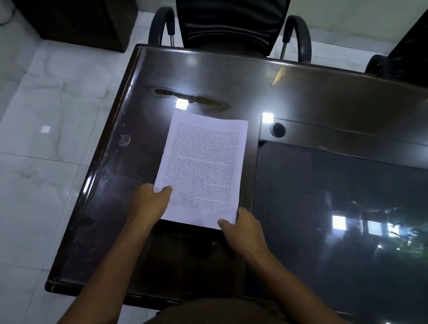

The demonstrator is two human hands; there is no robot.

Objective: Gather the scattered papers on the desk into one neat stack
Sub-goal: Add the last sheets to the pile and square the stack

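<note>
Floor [25,160]: pale tiles running along the desk's left edge.
Desk [118,230]: dark glossy top with a raised left rim. A broad strip of top lies between that rim and the papers, and more lies beyond them on the far side.
Left hand [149,202]: thumb on top of the pile's near left edge, fingers hidden below, pinching it.
Papers [202,165]: one printed pile with flush edges on the desk's left half, its long sides running near to far.
Right hand [245,231]: thumb on the near right corner, fingers curled at the right edge, gripping the pile.
Chair [228,10]: against the desk's far edge.
Glass panel [335,237]: dark inset on the right half, its left edge just beside the papers.
</note>
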